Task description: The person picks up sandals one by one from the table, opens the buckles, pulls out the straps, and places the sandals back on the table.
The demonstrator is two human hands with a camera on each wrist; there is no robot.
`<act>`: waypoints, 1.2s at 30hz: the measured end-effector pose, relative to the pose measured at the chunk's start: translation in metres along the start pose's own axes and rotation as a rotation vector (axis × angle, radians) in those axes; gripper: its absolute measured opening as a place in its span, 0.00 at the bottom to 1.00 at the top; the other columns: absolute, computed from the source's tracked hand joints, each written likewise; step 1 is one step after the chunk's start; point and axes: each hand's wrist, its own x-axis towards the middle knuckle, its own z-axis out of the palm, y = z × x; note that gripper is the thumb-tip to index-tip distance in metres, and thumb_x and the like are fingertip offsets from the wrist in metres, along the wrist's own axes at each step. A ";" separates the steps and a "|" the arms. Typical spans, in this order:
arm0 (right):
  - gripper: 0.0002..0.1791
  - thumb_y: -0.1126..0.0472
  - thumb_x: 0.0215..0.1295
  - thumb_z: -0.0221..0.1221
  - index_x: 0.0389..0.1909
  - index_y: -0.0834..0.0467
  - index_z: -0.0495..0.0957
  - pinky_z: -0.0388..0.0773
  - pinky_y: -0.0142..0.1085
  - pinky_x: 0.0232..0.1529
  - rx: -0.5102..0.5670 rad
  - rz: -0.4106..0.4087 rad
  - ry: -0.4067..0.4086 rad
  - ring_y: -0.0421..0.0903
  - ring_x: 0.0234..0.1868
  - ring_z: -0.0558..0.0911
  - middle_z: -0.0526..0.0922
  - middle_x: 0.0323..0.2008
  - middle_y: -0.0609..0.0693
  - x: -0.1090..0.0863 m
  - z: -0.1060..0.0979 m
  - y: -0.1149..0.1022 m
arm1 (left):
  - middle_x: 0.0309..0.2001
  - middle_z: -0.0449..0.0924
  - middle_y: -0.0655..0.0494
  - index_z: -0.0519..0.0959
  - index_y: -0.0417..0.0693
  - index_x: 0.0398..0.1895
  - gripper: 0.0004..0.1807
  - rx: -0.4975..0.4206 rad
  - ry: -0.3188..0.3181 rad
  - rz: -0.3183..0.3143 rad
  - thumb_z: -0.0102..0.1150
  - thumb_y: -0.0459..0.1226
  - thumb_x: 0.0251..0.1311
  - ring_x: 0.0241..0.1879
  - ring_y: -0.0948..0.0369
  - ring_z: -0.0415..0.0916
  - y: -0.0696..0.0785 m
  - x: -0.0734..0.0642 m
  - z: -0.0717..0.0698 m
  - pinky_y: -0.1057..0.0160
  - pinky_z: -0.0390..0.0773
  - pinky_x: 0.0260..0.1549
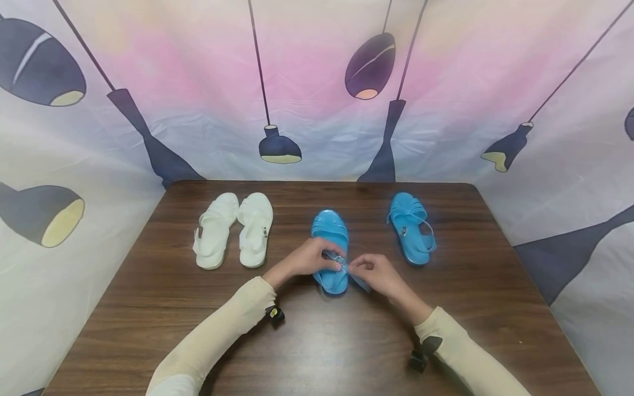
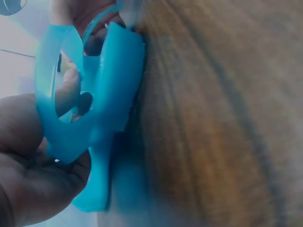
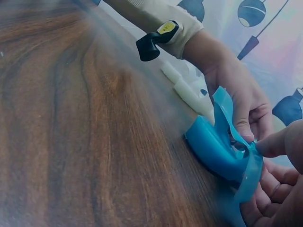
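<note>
A blue sandal lies on the table with its toe pointing away from me. My left hand pinches the small metal buckle on its ankle strap from the left side. From the right, my right hand pinches the loose strap close to that buckle. In the right wrist view the strap runs between thumb and fingers, and both hands meet over the heel of the sandal. The left wrist view shows the looped strap in front of the left thumb; fingers partly hide the buckle.
The other blue sandal lies to the right, its strap sticking out sideways. A pair of white sandals, a left one and a right one, stands at the left. All rest on a brown wooden table before a printed curtain.
</note>
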 end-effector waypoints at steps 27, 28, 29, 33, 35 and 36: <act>0.09 0.57 0.72 0.61 0.44 0.58 0.84 0.79 0.39 0.36 0.076 -0.048 -0.106 0.50 0.36 0.80 0.83 0.36 0.53 0.013 -0.002 0.001 | 0.44 0.88 0.62 0.87 0.51 0.50 0.12 -0.060 0.027 0.009 0.70 0.41 0.64 0.43 0.67 0.81 -0.008 -0.003 0.005 0.64 0.82 0.46; 0.09 0.57 0.72 0.60 0.44 0.58 0.84 0.78 0.39 0.36 0.082 -0.043 -0.111 0.50 0.36 0.79 0.83 0.37 0.53 0.014 -0.002 0.000 | 0.44 0.88 0.62 0.87 0.51 0.50 0.12 -0.057 0.024 0.011 0.70 0.41 0.64 0.43 0.67 0.81 -0.008 -0.003 0.005 0.63 0.82 0.46; 0.09 0.57 0.72 0.60 0.44 0.58 0.83 0.78 0.39 0.36 0.091 -0.035 -0.115 0.50 0.36 0.79 0.83 0.37 0.54 0.014 -0.002 0.000 | 0.44 0.88 0.62 0.87 0.51 0.50 0.12 -0.056 0.021 0.014 0.69 0.42 0.65 0.43 0.67 0.81 -0.008 -0.003 0.005 0.63 0.82 0.46; 0.12 0.54 0.72 0.61 0.45 0.59 0.83 0.79 0.39 0.38 0.119 -0.008 -0.113 0.50 0.38 0.80 0.83 0.38 0.54 0.013 -0.001 0.001 | 0.44 0.88 0.63 0.87 0.51 0.50 0.12 -0.058 0.024 0.018 0.68 0.41 0.66 0.43 0.68 0.81 -0.008 -0.003 0.005 0.63 0.81 0.48; 0.13 0.53 0.72 0.62 0.45 0.59 0.83 0.81 0.40 0.40 0.136 0.006 -0.104 0.50 0.40 0.81 0.84 0.39 0.54 0.012 0.000 0.003 | 0.44 0.88 0.62 0.86 0.51 0.50 0.11 -0.061 0.028 0.020 0.68 0.40 0.66 0.44 0.67 0.81 -0.008 -0.003 0.005 0.62 0.81 0.49; 0.14 0.53 0.71 0.62 0.45 0.59 0.84 0.81 0.40 0.41 0.140 0.012 -0.099 0.50 0.40 0.81 0.85 0.39 0.54 0.012 0.000 0.003 | 0.44 0.88 0.62 0.86 0.51 0.50 0.11 -0.064 0.030 0.022 0.68 0.40 0.66 0.45 0.67 0.81 -0.008 -0.004 0.005 0.62 0.81 0.50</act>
